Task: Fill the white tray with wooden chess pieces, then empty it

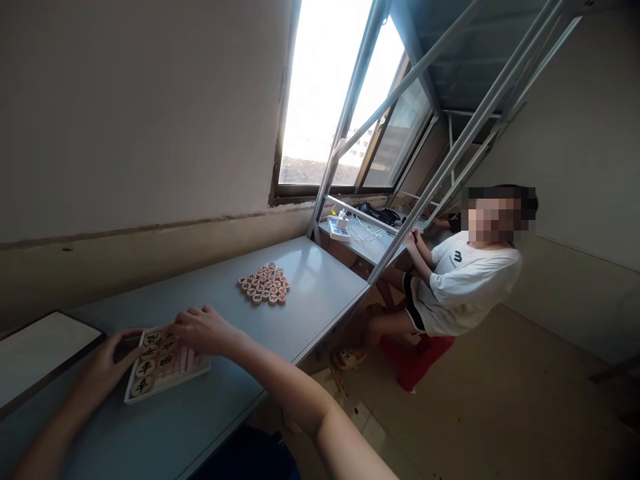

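A shallow white box (167,383) lies on the grey-blue desk, partly filled with round wooden Chinese chess pieces (145,368) bearing dark characters. The bare part of its floor shows red markings. My left hand (107,360) grips the box's left side, thumb near the rim and fingers curled behind the far corner. Over the far right part of the box, my right hand (213,331) is bent downward with its fingers drawn together; its fingertips and anything in them are hidden. Farther right, several more chess pieces (264,283) lie in a tight, flat cluster.
A flat pale board with a dark edge (47,357) lies at the left. Metal bunk-frame bars (395,250) rise past the desk's right end. Beyond, a power strip (339,229) and cables lie on another desk. A person in a white shirt (470,283) sits on a red stool (417,360).
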### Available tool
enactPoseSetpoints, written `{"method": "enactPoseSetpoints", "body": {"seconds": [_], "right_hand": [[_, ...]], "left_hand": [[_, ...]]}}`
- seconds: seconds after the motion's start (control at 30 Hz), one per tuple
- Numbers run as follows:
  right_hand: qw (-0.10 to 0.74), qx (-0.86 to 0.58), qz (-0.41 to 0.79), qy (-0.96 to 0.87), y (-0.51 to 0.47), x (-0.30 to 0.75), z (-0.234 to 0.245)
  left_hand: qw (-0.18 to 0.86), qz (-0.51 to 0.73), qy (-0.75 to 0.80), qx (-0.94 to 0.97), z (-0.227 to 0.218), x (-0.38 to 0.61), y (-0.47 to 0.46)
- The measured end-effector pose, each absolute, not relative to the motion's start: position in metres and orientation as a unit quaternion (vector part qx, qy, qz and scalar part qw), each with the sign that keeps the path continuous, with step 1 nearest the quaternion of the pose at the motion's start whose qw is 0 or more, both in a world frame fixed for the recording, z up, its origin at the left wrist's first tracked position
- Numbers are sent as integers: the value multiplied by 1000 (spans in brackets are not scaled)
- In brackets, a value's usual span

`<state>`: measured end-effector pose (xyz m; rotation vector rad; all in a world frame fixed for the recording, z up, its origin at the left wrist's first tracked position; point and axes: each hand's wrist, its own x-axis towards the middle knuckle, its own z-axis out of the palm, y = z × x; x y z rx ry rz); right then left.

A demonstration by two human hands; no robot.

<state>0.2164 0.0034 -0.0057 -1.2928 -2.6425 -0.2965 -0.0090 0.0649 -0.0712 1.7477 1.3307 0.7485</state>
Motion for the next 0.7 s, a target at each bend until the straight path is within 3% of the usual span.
{"method": "enactPoseSetpoints", "body": {"seconds": [0.23, 0.5, 0.7], "right_hand": [[99, -437, -145, -882, 1, 210, 0], [108, -429, -96, -892, 3, 212, 0], [197, -480, -71, -852, -9, 240, 11]], "left_hand": [[394, 265, 546, 690, -57, -5, 59], [378, 281, 561, 681, -53, -2, 56], [380, 301, 562, 670, -54, -1, 53]]}}
